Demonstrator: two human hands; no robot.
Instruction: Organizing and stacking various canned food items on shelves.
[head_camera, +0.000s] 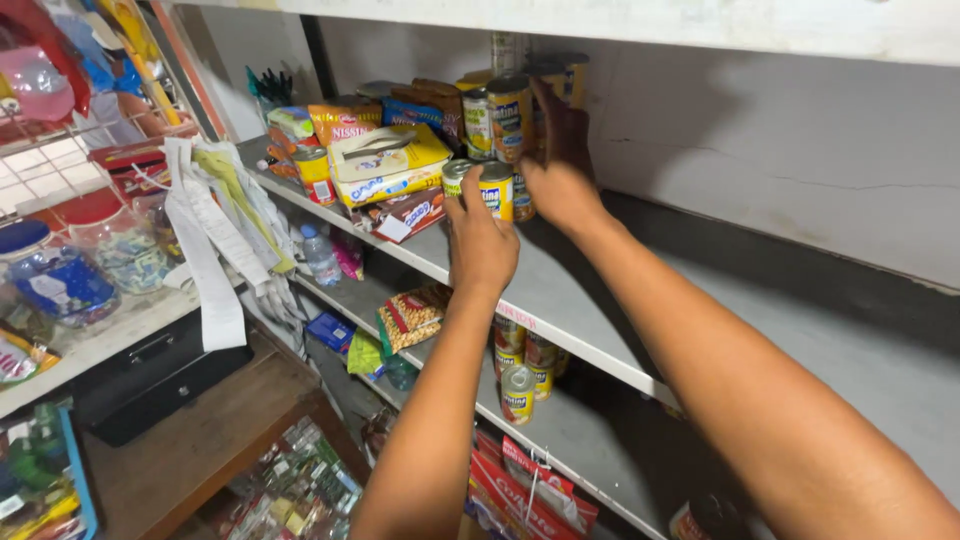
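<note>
My left hand (482, 245) grips a yellow-labelled tin can (495, 188) standing on the grey upper shelf (590, 300). A green-lidded can (456, 176) stands right beside it on the left. My right hand (560, 165) reaches behind that can, its fingers resting against the stacked yellow cans (510, 115) at the back of the shelf. Both forearms stretch up from the lower right.
Snack packets and a yellow box (385, 165) fill the shelf's left end. More cans (520, 370) and a peanut bag (412, 315) sit on the shelf below. Paper receipts (205, 250) hang at left, above a black cash box (150, 380) and plastic jars (55, 275).
</note>
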